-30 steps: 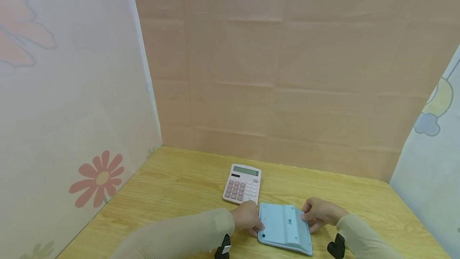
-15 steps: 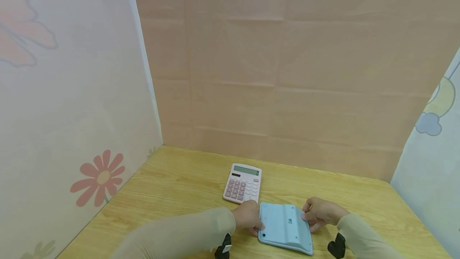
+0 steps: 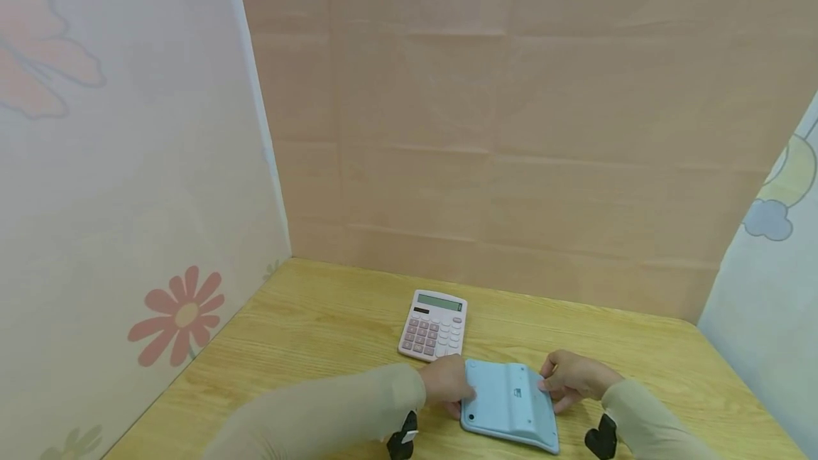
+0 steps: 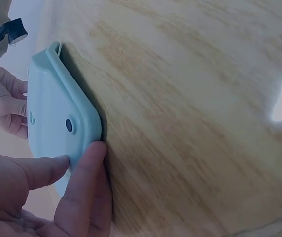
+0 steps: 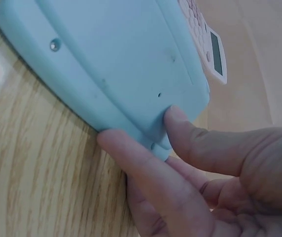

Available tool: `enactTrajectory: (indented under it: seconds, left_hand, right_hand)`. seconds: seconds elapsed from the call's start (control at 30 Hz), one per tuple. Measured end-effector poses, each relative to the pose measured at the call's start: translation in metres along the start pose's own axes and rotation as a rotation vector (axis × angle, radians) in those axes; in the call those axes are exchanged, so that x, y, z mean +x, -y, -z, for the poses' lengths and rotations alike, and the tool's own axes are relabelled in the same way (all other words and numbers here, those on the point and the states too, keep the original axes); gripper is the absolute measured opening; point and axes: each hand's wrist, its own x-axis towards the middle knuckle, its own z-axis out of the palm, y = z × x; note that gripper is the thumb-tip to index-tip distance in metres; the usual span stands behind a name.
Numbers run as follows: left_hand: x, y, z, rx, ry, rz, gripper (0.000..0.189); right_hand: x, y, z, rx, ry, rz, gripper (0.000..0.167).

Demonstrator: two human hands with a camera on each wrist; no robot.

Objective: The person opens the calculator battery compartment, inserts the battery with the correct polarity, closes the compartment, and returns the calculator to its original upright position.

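Observation:
A light blue calculator [image 3: 501, 400] lies face down on the wooden table, its ridged back with small screws and a dark round foot turned up. My left hand [image 3: 445, 383] holds its left edge, thumb on the back and fingers along the side; the left wrist view shows this hand [image 4: 57, 197] at a corner near the dark foot. At the opposite edge, my right hand [image 3: 575, 378] pinches the calculator, with the thumb [image 5: 190, 138] on the back. The front, with keys and display, is hidden underneath.
A pink calculator [image 3: 434, 325] lies face up just behind my left hand, its display lit with a digit. The wooden table [image 3: 319, 318] meets a tan backdrop [image 3: 498, 126] behind and a flower-patterned sheet [image 3: 160, 197] at left.
Both hands keep hold of the blue calculator. The whole head view shifts very slightly, and the left hand edges a little to the right.

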Motion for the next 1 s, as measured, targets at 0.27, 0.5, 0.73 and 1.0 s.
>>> enactTrajectory:
  seconds: [0.27, 0.5, 0.73, 1.0]
  left_hand:
    - [0.005, -0.004, -0.001, 0.11, 0.009, -0.012, 0.032]
    - [0.007, -0.005, 0.0, 0.204, 0.0, -0.012, 0.033]
    - [0.006, -0.009, 0.0, 0.243, -0.006, 0.013, 0.032]
    - [0.005, -0.011, -0.001, 0.262, -0.029, 0.026, 0.031]
  right_hand:
    - [0.001, -0.003, 0.0, -0.011, -0.001, 0.003, 0.016]
    - [0.002, -0.002, 0.001, -0.015, 0.009, 0.01, 0.017]
    - [-0.003, 0.006, 0.001, -0.117, -0.041, 0.02, 0.014]
    - [-0.02, 0.028, -0.001, -0.081, -0.054, 0.092, 0.024]
